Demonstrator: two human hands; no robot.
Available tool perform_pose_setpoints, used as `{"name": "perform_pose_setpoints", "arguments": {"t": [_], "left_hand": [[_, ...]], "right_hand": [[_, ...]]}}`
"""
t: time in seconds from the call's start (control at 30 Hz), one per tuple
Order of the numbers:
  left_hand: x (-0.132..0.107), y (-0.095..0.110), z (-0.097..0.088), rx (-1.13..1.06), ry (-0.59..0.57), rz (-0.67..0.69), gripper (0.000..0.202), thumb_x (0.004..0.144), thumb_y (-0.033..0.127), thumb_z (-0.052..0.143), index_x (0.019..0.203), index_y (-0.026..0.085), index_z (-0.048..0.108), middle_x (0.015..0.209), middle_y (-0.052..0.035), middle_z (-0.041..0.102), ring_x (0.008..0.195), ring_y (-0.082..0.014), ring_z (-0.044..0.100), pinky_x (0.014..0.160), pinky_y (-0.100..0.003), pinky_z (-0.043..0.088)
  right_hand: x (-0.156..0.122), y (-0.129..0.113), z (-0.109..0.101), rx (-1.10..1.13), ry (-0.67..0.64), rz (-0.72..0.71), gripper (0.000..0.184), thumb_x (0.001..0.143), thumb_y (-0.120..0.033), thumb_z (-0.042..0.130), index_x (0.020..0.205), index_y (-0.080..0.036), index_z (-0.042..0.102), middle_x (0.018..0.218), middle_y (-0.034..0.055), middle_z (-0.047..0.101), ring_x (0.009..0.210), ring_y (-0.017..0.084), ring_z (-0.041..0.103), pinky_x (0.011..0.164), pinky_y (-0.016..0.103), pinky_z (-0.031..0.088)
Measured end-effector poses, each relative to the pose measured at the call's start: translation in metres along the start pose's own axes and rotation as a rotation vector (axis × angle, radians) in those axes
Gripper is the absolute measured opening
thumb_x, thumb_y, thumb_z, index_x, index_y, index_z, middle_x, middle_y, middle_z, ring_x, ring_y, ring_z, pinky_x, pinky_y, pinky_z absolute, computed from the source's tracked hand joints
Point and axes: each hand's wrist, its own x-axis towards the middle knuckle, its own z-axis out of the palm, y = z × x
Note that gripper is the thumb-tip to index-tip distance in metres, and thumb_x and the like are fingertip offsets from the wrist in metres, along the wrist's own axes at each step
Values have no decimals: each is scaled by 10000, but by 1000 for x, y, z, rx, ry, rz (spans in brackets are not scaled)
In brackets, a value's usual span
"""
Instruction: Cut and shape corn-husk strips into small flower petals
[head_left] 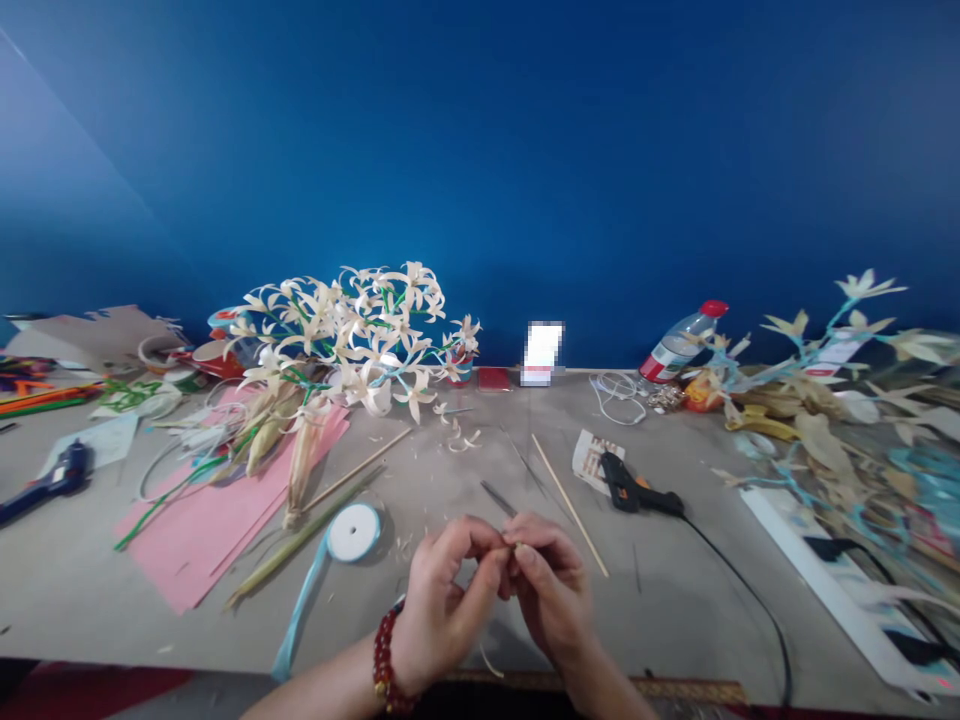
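My left hand point(455, 590), with a red bead bracelet point(386, 650) at its wrist, is closed in a pinch at the front middle of the table. My right hand point(551, 580) pinches at the same spot, fingertips against those of the left. Between them a tiny pale bit shows, too small to name. A dark, thin metal tool point(496, 497) points out just beyond the fingers; whether it is held or lying there I cannot tell. To the left lies a roll of light blue ribbon point(355, 532), its tail hanging toward the table's front edge. A thin wooden stick point(570, 505) lies right of my hands.
White handmade flowers point(360, 330) stand at the back left, above pink paper sheets point(217, 530) and dried husks. A black glue gun point(637, 490) lies right, its cord running forward beside a white power strip point(832, 600). A blue glue gun point(56, 480) lies far left, a bottle point(682, 342) behind.
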Motion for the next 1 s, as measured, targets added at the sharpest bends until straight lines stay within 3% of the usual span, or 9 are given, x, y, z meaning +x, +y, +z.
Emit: {"name": "perform_pose_setpoints", "arguments": {"t": [0.2, 0.33, 0.47, 0.53, 0.7, 0.87, 1.0], "left_hand": [[2, 3, 0, -1, -8, 27, 132, 932, 167, 506, 813, 167, 562, 624, 7, 612, 568, -93, 585, 584, -179, 468], [2, 3, 1, 5, -24, 30, 142, 931, 166, 506, 799, 166, 559, 624, 5, 616, 564, -89, 581, 591, -180, 466], [3, 3, 1, -24, -36, 28, 151, 933, 165, 502, 789, 167, 549, 606, 12, 610, 544, -83, 578, 575, -173, 460], [3, 3, 0, -11, -37, 35, 147, 926, 155, 507, 787, 168, 553, 610, 10, 616, 552, -86, 586, 586, -175, 464], [4, 6, -1, 11, -29, 1, 121, 903, 137, 527, 798, 165, 580, 638, -7, 642, 594, -105, 611, 625, -197, 488], [5, 5, -1, -120, -89, -124, 109, 904, 204, 566, 818, 147, 602, 654, -28, 658, 593, -111, 610, 618, -211, 496], [6, -3, 0, -436, -151, -343, 228, 888, 354, 617, 815, 142, 577, 583, -5, 611, 486, -82, 522, 501, -186, 440]], "right_hand": [[-1, -1, -1, -12, 9, -5, 99, 783, -366, 771, 752, -272, 767, 693, 14, 597, 595, 137, 542, 480, 229, 475], [-1, 0, -2, -17, 29, -22, 104, 776, -361, 779, 734, -268, 760, 667, 7, 589, 675, 153, 563, 641, 269, 525], [-1, 0, -2, -6, 11, -27, 109, 796, -368, 763, 749, -270, 754, 663, -13, 596, 605, 123, 558, 755, 305, 524], [-2, 0, -3, -8, -2, -29, 112, 797, -370, 762, 751, -268, 753, 673, -8, 610, 613, 127, 577, 717, 295, 522], [-2, -1, -4, 90, -60, 63, 95, 808, -348, 752, 795, -254, 742, 718, -11, 599, 464, 80, 517, 436, 207, 418], [1, -4, -5, 173, -33, 177, 119, 814, -333, 740, 780, -226, 699, 731, -26, 558, 459, 61, 485, 411, 176, 395], [3, -3, -8, 171, 16, 184, 156, 805, -320, 750, 737, -203, 671, 695, -38, 536, 470, 49, 439, 429, 153, 394]]}}
